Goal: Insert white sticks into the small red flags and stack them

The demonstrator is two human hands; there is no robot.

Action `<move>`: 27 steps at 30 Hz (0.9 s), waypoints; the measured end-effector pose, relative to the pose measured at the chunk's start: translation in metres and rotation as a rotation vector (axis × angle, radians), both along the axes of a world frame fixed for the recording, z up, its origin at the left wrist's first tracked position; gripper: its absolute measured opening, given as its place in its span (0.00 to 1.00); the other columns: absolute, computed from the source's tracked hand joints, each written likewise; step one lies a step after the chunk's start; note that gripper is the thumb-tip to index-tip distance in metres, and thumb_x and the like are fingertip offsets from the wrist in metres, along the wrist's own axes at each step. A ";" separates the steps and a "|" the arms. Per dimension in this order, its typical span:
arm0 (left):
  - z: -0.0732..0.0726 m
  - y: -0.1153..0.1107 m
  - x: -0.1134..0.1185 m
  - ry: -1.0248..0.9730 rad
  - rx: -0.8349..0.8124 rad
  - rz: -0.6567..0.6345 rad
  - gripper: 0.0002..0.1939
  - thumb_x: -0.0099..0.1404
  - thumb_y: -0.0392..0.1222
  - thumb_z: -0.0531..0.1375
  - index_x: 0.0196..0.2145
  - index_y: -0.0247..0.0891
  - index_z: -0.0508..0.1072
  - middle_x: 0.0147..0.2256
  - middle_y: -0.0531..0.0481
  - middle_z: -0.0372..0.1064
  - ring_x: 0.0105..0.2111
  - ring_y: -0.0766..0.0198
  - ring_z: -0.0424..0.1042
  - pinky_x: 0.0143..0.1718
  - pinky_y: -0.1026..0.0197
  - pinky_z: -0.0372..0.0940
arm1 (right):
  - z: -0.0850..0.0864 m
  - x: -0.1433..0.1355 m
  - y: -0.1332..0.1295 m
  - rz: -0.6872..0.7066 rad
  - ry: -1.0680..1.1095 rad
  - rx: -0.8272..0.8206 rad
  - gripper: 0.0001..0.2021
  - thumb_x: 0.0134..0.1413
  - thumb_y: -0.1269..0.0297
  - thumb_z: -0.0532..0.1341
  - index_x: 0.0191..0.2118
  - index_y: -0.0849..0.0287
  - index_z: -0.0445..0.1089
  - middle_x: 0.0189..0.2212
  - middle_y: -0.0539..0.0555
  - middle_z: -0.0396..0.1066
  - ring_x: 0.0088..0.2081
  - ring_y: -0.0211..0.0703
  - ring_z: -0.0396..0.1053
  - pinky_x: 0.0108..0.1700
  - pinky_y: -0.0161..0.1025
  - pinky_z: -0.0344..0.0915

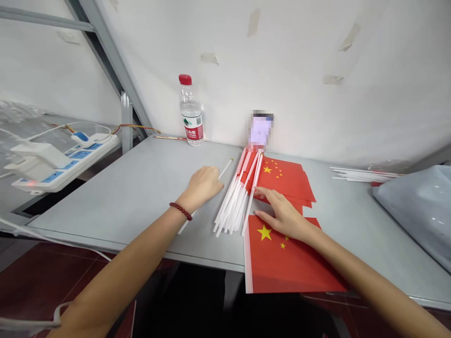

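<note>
Item: my left grip (203,185), ungloved; one bracelet (181,210), dark red, braided in look, snug band, worn at the wrist. Item: my right grip (282,213), ungloved; both forearms bare, slender

The wall (299,70) was bright, under the bench (141,183) was dark, and the phone (260,133) looked all blocky.

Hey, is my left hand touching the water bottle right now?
Apart. The head view shows a strip of grey tabletop between the left hand and the water bottle.
</note>
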State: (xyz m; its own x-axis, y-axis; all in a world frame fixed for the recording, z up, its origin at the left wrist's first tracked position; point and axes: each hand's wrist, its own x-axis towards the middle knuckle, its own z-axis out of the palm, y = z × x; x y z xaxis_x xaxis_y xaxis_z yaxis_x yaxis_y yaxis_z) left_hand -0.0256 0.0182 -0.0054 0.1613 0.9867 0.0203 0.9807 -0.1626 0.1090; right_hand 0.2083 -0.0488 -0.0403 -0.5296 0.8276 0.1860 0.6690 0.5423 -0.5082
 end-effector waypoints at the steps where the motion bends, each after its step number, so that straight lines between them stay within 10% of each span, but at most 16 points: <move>1: 0.002 0.000 -0.001 -0.003 0.003 0.011 0.08 0.55 0.39 0.54 0.27 0.35 0.73 0.27 0.38 0.72 0.30 0.51 0.72 0.25 0.59 0.58 | 0.002 0.000 -0.001 0.039 -0.006 0.001 0.26 0.59 0.64 0.55 0.61 0.50 0.49 0.54 0.55 0.63 0.54 0.51 0.61 0.55 0.55 0.59; 7: 0.011 0.001 0.000 -0.174 0.096 0.086 0.09 0.56 0.42 0.52 0.23 0.37 0.69 0.24 0.42 0.71 0.28 0.54 0.71 0.23 0.60 0.55 | 0.005 -0.002 -0.001 0.112 -0.016 0.021 0.23 0.59 0.65 0.55 0.59 0.51 0.53 0.55 0.55 0.62 0.55 0.50 0.59 0.56 0.53 0.58; 15: 0.017 -0.002 0.006 -0.923 -0.063 0.003 0.08 0.62 0.44 0.52 0.36 0.37 0.64 0.17 0.54 0.69 0.11 0.70 0.57 0.16 0.66 0.54 | 0.005 0.003 0.001 0.055 -0.027 0.021 0.11 0.59 0.56 0.58 0.44 0.55 0.64 0.38 0.54 0.70 0.40 0.46 0.67 0.46 0.47 0.64; 27: 0.028 -0.018 0.021 -1.620 0.407 -0.124 0.06 0.62 0.41 0.57 0.34 0.40 0.63 0.20 0.57 0.67 0.12 0.74 0.56 0.14 0.67 0.51 | 0.009 -0.008 -0.006 0.025 -0.112 -0.031 0.15 0.49 0.52 0.65 0.31 0.57 0.63 0.35 0.52 0.66 0.38 0.45 0.63 0.44 0.44 0.60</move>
